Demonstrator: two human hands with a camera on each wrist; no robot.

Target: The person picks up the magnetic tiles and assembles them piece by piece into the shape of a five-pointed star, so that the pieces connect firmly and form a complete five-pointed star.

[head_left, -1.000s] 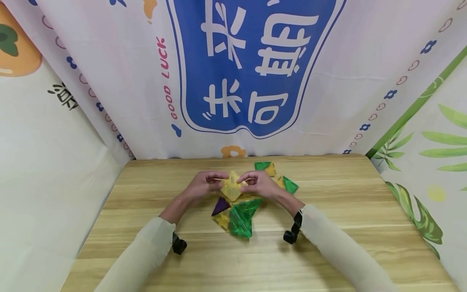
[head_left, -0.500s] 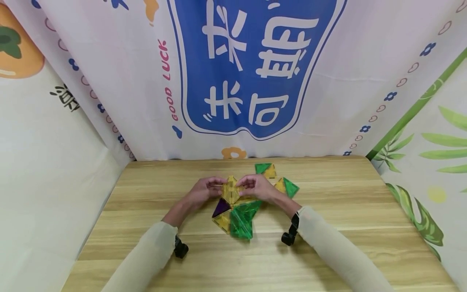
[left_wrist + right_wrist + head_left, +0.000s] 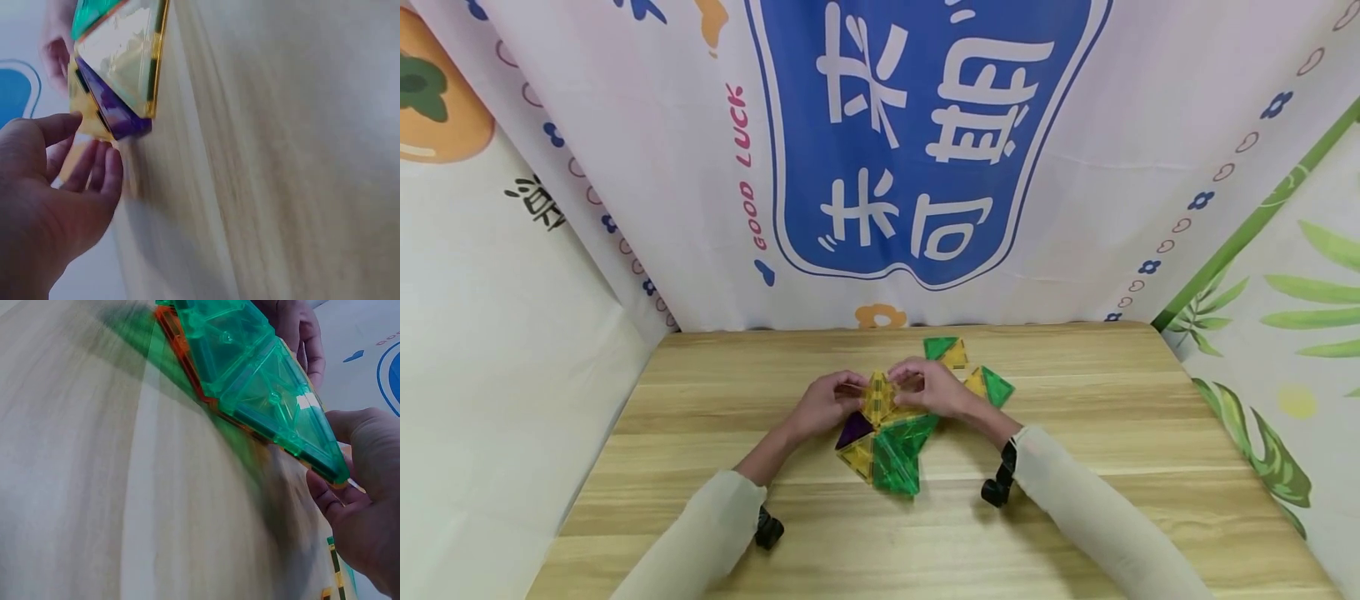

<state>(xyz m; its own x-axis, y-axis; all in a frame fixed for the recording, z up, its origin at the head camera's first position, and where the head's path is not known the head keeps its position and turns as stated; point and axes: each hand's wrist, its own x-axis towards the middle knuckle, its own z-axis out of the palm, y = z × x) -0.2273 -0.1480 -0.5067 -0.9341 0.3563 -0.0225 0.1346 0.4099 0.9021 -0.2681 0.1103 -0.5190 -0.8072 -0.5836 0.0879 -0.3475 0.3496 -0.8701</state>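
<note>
Two translucent yellow magnetic tiles [image 3: 878, 398], meeting at a raised ridge, stand between my hands at the back of a cluster of joined tiles. My left hand [image 3: 822, 407] pinches their left side; in the left wrist view thumb and fingers close on a yellow tile [image 3: 87, 111] beside a purple triangle [image 3: 117, 114]. From the right, my right hand [image 3: 934, 389] holds the other side with bent fingers. Nearer to me, the cluster has green tiles [image 3: 897, 462] and a yellow triangle [image 3: 857, 457]. Green tiles [image 3: 275, 403] partly hide the right fingertips in the right wrist view.
Behind my right hand lie two flat pairs of triangles: a green one [image 3: 938, 347] with a yellow one [image 3: 955, 354], and another green one [image 3: 998, 387] with a yellow one [image 3: 975, 382]. A printed curtain [image 3: 700, 283] hangs at the wooden table's [image 3: 1060, 400] back edge.
The yellow tiles have come down toward the cluster and folded from a flatter diamond into a narrower, ridged shape. Both hands have moved slightly nearer with them.
</note>
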